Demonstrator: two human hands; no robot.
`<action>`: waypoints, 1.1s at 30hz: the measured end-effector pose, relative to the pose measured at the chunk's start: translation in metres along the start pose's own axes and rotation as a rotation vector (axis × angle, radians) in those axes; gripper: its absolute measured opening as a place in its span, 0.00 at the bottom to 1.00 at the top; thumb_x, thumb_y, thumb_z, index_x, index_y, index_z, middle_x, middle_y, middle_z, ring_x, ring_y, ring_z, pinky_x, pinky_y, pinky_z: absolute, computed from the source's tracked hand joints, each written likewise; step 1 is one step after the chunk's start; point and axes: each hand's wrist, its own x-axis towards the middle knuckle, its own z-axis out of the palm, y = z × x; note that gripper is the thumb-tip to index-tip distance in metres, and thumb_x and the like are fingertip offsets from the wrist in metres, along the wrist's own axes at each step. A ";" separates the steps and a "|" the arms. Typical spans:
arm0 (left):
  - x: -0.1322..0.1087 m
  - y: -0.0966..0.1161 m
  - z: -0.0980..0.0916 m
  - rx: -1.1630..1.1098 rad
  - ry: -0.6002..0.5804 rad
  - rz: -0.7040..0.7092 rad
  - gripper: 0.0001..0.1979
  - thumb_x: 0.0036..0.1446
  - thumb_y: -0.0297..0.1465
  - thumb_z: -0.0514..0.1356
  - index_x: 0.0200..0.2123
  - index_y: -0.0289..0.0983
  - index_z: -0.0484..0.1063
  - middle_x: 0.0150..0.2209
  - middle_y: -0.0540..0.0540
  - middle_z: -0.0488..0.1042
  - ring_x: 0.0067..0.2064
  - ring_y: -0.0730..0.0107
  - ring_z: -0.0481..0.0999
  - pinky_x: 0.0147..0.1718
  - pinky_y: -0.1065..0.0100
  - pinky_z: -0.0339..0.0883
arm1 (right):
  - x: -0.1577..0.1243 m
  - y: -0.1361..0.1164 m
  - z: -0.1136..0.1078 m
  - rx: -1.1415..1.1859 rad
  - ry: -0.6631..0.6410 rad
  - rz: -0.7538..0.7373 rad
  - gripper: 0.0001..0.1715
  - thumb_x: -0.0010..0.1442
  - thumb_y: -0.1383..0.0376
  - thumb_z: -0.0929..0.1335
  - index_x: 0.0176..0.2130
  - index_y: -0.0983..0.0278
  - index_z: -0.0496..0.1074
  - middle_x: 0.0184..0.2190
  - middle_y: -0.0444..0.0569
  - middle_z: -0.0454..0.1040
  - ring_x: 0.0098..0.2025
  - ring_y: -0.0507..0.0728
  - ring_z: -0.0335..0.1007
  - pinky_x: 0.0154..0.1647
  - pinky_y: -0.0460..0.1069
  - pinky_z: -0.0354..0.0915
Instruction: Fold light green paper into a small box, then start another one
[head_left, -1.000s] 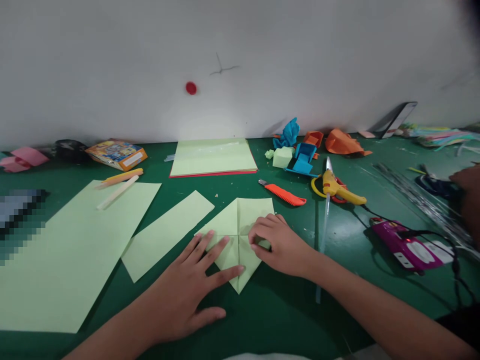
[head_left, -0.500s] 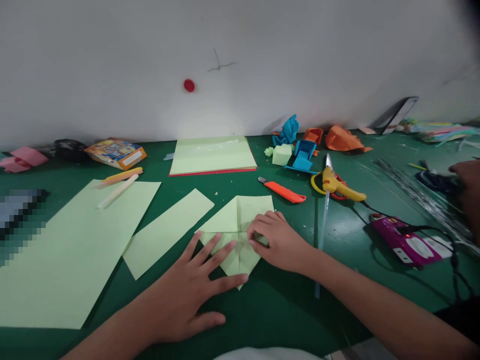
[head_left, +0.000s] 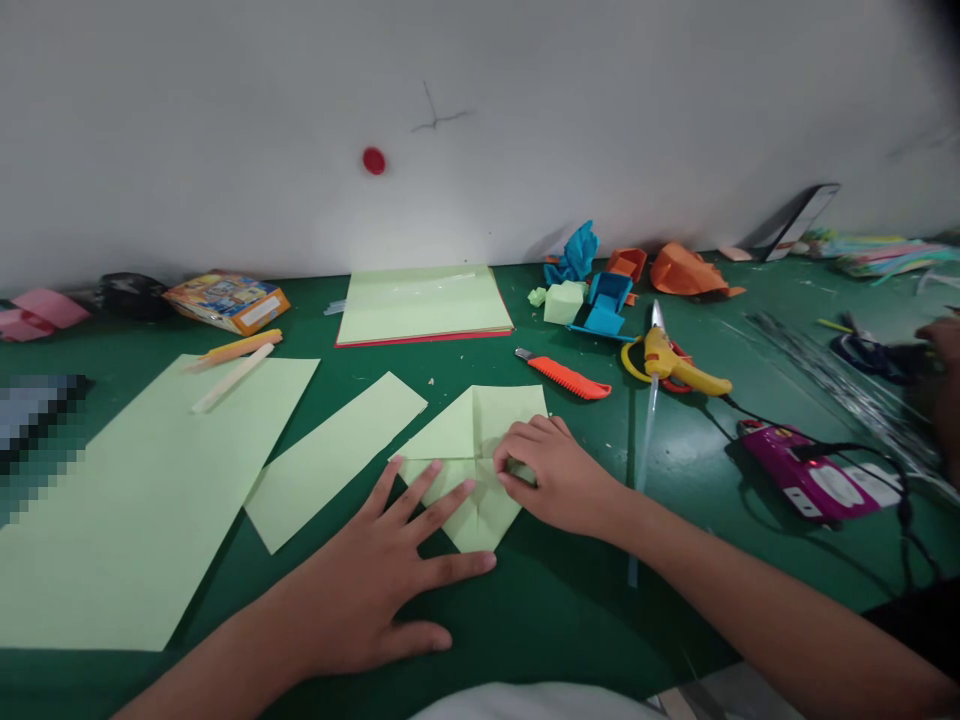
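A light green folded paper square (head_left: pixel 480 430) lies on the green table (head_left: pixel 570 610) in front of me. My left hand (head_left: pixel 382 575) lies flat with fingers spread, fingertips pressing the paper's near left part. My right hand (head_left: pixel 559 475) has its fingers curled and pinches a folded flap near the paper's middle.
A green paper strip (head_left: pixel 334 460) and a large green sheet (head_left: pixel 142 500) lie to the left. Behind are a paper stack (head_left: pixel 424 305), an orange utility knife (head_left: pixel 562 375), a yellow glue gun (head_left: pixel 675 365), a purple device with cable (head_left: pixel 806 480) and paper scraps. Another person's hand (head_left: pixel 941 385) shows at the right edge.
My right hand has folded the paper's near corner inward, so the near point sits shorter. My left hand's fingers slid slightly along the paper.
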 end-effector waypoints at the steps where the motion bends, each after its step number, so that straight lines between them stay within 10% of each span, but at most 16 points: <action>1: 0.000 0.000 0.001 0.001 0.000 -0.002 0.38 0.64 0.54 0.60 0.73 0.63 0.48 0.77 0.45 0.46 0.73 0.25 0.48 0.61 0.17 0.45 | 0.000 0.000 0.000 -0.002 -0.001 0.000 0.05 0.62 0.71 0.68 0.37 0.60 0.70 0.37 0.46 0.75 0.41 0.59 0.63 0.46 0.55 0.54; 17: -0.002 -0.001 0.003 -0.052 0.032 -0.015 0.35 0.66 0.49 0.61 0.72 0.61 0.52 0.77 0.47 0.39 0.74 0.37 0.51 0.68 0.37 0.53 | -0.010 -0.005 -0.017 -0.094 0.026 -0.253 0.09 0.70 0.62 0.67 0.43 0.58 0.79 0.52 0.50 0.75 0.54 0.63 0.64 0.53 0.61 0.50; 33: -0.002 -0.002 0.004 -0.061 0.005 -0.025 0.35 0.67 0.49 0.60 0.72 0.63 0.50 0.77 0.47 0.37 0.74 0.33 0.49 0.68 0.33 0.50 | -0.016 -0.015 -0.035 -0.037 -0.324 -0.452 0.14 0.70 0.59 0.67 0.51 0.55 0.81 0.39 0.47 0.71 0.40 0.58 0.57 0.46 0.56 0.49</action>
